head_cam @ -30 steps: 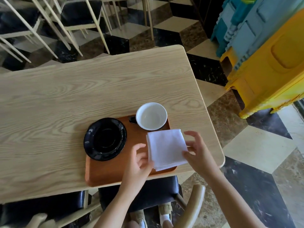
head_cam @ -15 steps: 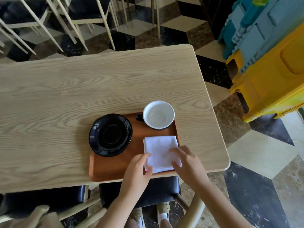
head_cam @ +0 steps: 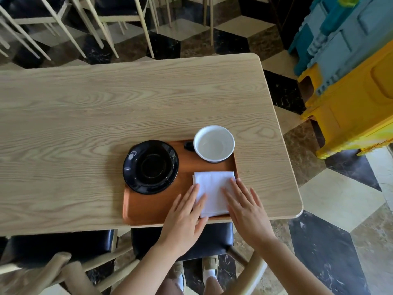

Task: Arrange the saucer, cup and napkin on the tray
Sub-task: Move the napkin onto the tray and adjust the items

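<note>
Both hands [head_cam: 214,211] flat on napkin [head_cam: 213,189], tray's [head_cam: 148,207] near-right corner

Pale wood-grain desk [head_cam: 127,99] with rounded corners, set on a polished floor [head_cam: 340,201] patterned in cream, brown and black marble cubes. Beyond the desk's far edge, light-framed chairs [head_cam: 119,15] with dark seats, legs crowding together. To the desk's right, stacked plastic crates: blue ones [head_cam: 340,35] above a yellow one [head_cam: 357,107]. Under the desk's near edge, a black-cushioned chair seat [head_cam: 214,237] with curved pale wooden arms. Soft daylight, glossy reflections on the tiles.
</note>
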Tool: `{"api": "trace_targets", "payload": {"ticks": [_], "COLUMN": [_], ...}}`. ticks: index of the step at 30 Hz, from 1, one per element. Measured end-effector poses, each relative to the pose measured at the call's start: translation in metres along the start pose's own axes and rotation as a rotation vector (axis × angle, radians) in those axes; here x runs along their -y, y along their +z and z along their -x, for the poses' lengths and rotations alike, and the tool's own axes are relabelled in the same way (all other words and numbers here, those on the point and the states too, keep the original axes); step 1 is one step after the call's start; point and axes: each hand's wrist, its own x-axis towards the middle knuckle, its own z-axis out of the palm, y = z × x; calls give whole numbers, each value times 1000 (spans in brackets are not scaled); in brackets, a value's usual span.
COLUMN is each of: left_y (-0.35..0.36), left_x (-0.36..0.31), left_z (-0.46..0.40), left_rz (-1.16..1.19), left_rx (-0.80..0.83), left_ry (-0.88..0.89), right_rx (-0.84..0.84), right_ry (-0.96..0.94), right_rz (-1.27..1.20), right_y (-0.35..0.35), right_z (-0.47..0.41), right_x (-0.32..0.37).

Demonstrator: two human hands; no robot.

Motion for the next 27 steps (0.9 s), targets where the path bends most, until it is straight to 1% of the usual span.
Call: {"api": "trace_targets", "payload": {"ticks": [5,10,13,17,19,21,23,27], "left_y": [-4,-12,-23,-47,-55,-61,-63,-60], "left_x": [7,8,8,31,55,80,101,119], "left_z": [0,-2,-2,8,19,30,39,48], "left_rz": [-60,-66,-78,-31,-36,-56,-87,-126], "left_rx": [70,119,106,-39,-73,-54,1,58], "left_ry": [47,66,88,53,3,-62,-104,-122], "right_rx": [5,7,-54,-115,-112,-99,-75,-52], "right_ry": [32,152,186,73,23,-38,-95,-146], "right_rz": [-67,-101,-125,-116,-109,-117,-103,-21], "right_y": [-1,-6,-8,-9,-6,-2,2,9], "right_z": [1,-6,-11,-27,-38,-48,-56,-64], "right_x": [5,21,38,74,90,101,109,120]}}
